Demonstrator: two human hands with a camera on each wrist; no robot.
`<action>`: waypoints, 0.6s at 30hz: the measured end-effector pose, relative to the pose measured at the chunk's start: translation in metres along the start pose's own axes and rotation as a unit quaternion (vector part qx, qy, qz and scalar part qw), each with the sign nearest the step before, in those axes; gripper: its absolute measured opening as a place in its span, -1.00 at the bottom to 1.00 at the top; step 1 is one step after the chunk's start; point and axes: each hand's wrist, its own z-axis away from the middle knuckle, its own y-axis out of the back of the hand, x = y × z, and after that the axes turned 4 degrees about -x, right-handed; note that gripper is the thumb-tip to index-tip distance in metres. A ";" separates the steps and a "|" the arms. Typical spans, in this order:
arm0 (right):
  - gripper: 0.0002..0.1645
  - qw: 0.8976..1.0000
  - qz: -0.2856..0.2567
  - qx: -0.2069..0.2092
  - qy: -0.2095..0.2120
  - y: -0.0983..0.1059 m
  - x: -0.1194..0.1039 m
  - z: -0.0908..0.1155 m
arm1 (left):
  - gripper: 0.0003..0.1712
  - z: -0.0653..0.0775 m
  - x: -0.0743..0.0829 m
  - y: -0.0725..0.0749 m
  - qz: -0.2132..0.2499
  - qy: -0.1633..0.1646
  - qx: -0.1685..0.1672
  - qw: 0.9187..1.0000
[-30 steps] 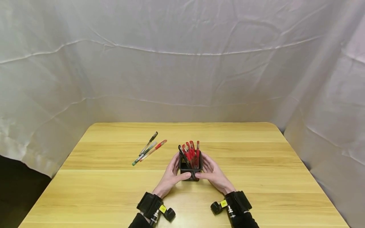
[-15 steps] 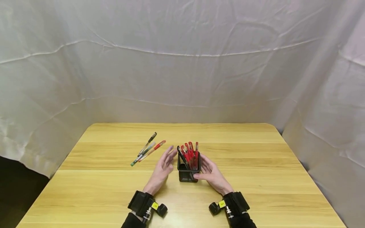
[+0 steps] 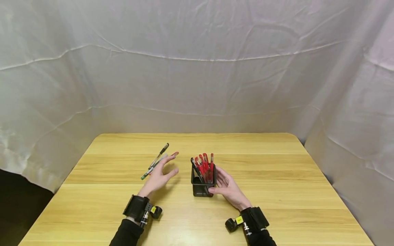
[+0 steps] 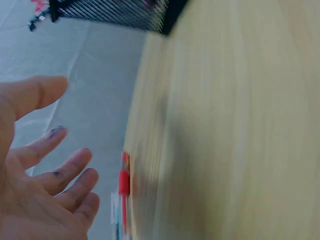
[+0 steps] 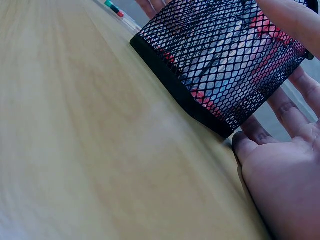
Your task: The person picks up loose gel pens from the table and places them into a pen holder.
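A black mesh pen holder (image 3: 201,190) stands upright mid-table, holding several red pens (image 3: 205,167) and a black pen (image 3: 197,169). My right hand (image 3: 229,189) grips its right side, thumb on the front and fingers around the back, as the right wrist view also shows against the mesh (image 5: 220,65). My left hand (image 3: 157,179), empty and with thumb and fingers spread, hovers over the loose pens to the left. Among these are a black pen (image 3: 164,149), a green-tipped pen (image 3: 145,175) and a red pen (image 3: 175,153), partly hidden by that hand.
The light wooden table (image 3: 292,184) has rounded far corners. Pale curtain cloth (image 3: 197,85) hangs behind it and along both sides. A black wrist strap with a small camera (image 3: 156,212) sits on the left wrist, and another camera (image 3: 231,225) on the right.
My left hand has let go of the pen holder and moved left to the loose pens. The right hand has stayed on the holder.
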 end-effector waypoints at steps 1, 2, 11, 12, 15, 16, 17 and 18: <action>0.23 1.000 0.000 0.000 -0.002 0.000 0.000 0.000 | -0.29 0.000 0.000 0.002 -0.022 0.004 -0.007 1.000; 0.23 1.000 0.000 0.001 -0.003 0.000 0.000 0.000 | -0.29 0.001 0.000 0.003 -0.043 0.006 -0.014 0.999; 0.23 1.000 -0.001 0.003 0.001 0.000 0.001 0.000 | -0.34 0.000 0.001 0.001 -0.165 -0.024 -0.023 0.986; 0.23 1.000 -0.001 0.003 0.001 0.000 0.001 0.000 | -0.35 0.000 0.002 0.000 -0.171 -0.023 -0.024 0.985; 0.22 1.000 -0.002 0.002 0.001 0.000 0.001 0.000 | -0.36 0.000 0.003 -0.001 -0.184 -0.012 -0.028 0.983; 0.22 1.000 -0.002 0.001 0.002 0.000 0.001 0.000 | -0.36 0.000 0.003 0.000 -0.188 -0.007 -0.030 0.982; 0.22 1.000 -0.002 0.001 0.004 0.000 0.001 0.000 | -0.35 0.000 0.003 0.000 -0.192 -0.004 -0.032 0.981; 0.22 1.000 -0.002 0.001 0.005 0.000 0.001 0.000 | -0.35 0.000 0.003 -0.001 -0.197 -0.001 -0.033 0.980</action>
